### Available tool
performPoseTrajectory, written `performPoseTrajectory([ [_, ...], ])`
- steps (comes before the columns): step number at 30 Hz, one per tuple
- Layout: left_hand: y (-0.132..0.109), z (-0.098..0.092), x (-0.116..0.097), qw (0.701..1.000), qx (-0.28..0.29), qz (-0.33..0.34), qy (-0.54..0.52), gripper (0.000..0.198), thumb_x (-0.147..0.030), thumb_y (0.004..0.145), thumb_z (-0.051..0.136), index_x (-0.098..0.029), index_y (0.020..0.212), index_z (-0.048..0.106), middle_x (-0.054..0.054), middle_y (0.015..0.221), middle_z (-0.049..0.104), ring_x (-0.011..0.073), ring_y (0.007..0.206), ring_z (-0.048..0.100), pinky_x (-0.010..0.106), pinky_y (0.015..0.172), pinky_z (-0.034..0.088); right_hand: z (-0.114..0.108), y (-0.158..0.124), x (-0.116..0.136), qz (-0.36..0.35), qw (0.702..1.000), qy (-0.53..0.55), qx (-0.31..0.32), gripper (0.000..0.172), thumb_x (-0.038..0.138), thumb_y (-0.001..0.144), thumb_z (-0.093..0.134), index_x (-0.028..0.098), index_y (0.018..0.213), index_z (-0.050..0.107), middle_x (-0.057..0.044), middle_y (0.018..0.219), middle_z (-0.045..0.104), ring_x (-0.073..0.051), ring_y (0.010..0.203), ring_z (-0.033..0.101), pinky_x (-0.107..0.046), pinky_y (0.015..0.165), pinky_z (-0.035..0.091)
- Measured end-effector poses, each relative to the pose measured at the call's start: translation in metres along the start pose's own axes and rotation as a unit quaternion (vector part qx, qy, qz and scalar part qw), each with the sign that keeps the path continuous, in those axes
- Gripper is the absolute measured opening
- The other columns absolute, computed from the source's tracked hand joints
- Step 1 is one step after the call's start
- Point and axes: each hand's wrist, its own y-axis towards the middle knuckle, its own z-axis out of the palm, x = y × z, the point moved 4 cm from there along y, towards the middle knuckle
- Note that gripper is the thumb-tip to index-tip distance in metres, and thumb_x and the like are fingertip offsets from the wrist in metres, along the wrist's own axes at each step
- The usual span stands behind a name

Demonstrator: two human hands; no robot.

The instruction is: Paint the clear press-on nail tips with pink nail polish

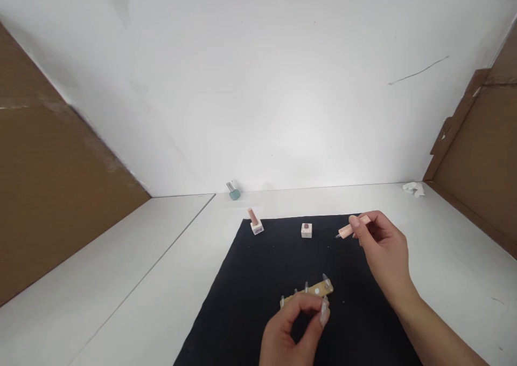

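Note:
My right hand [383, 247] pinches a pale pink nail polish cap [350, 229], its small brush end pointing left over the black cloth. Left of it stands the open square nail polish bottle [306, 230], white with a mauve neck. My left hand [297, 325] has thumb and index finger pressed together on a small clear false nail [325, 303], partly covered by the fingertips. Just behind that hand lies a wooden nail display strip [317, 290] bearing several clear false nails. My fingers hide part of the strip.
A capped nail polish bottle [256, 225] with a pink lid stands at the cloth's back left corner. Farther back is a teal bottle [233, 192] by the white wall. Crumpled white tissue [413, 189] lies back right. Cardboard panels [60, 150] flank both sides; black cloth [242, 301] covers the middle.

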Motion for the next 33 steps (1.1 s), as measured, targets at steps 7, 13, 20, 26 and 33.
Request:
performPoseTrajectory([
  [7, 0.016, -0.014, -0.007, 0.994, -0.007, 0.026, 0.101, 0.010, -0.027, 0.082, 0.075, -0.026, 0.071, 0.075, 0.007, 0.109, 0.072, 0.0311, 0.109, 0.066, 0.043, 0.095, 0.054, 0.001, 0.000, -0.003, 0.003, 0.999, 0.026, 0.023, 0.033, 0.051, 0.091, 0.072, 0.025, 0.075, 0.059, -0.001, 0.072, 0.078, -0.019, 0.066, 0.061, -0.031, 0.066, 0.047],
  [13, 0.021, 0.002, 0.005, 0.972, 0.021, 0.072, 0.221, 0.024, -0.008, 0.079, 0.071, -0.030, 0.070, 0.077, 0.004, 0.144, 0.066, 0.0416, 0.149, 0.037, 0.075, 0.120, 0.015, 0.002, 0.001, -0.004, 0.001, 0.999, 0.032, 0.029, 0.034, 0.052, 0.091, 0.071, 0.024, 0.074, 0.059, -0.002, 0.072, 0.078, -0.019, 0.066, 0.062, -0.031, 0.066, 0.048],
  [20, 0.026, 0.007, 0.009, 0.925, -0.007, 0.138, 0.353, 0.028, -0.002, 0.078, 0.069, -0.028, 0.069, 0.076, 0.006, 0.145, 0.066, 0.0449, 0.146, 0.041, 0.079, 0.116, 0.019, 0.002, 0.000, -0.003, 0.011, 0.999, 0.039, 0.028, 0.033, 0.051, 0.091, 0.071, 0.024, 0.074, 0.060, -0.002, 0.072, 0.077, -0.018, 0.066, 0.059, -0.031, 0.065, 0.046],
  [26, 0.026, 0.006, 0.007, 0.899, 0.002, 0.150, 0.413, 0.028, -0.005, 0.081, 0.066, -0.029, 0.073, 0.078, 0.008, 0.146, 0.065, 0.0473, 0.145, 0.040, 0.083, 0.113, 0.020, 0.003, -0.001, -0.003, 0.021, 0.998, 0.049, 0.029, 0.032, 0.050, 0.091, 0.072, 0.025, 0.075, 0.059, 0.000, 0.072, 0.077, -0.017, 0.066, 0.059, -0.030, 0.065, 0.045],
  [33, 0.026, 0.008, 0.005, 0.874, -0.035, 0.174, 0.453, 0.033, -0.005, 0.083, 0.064, -0.032, 0.071, 0.080, 0.006, 0.142, 0.069, 0.0443, 0.142, 0.048, 0.081, 0.112, 0.027, 0.002, 0.000, -0.007, 0.025, 0.999, 0.029, 0.026, 0.035, 0.054, 0.090, 0.072, 0.025, 0.074, 0.060, 0.000, 0.073, 0.078, -0.017, 0.065, 0.057, -0.030, 0.065, 0.044],
])
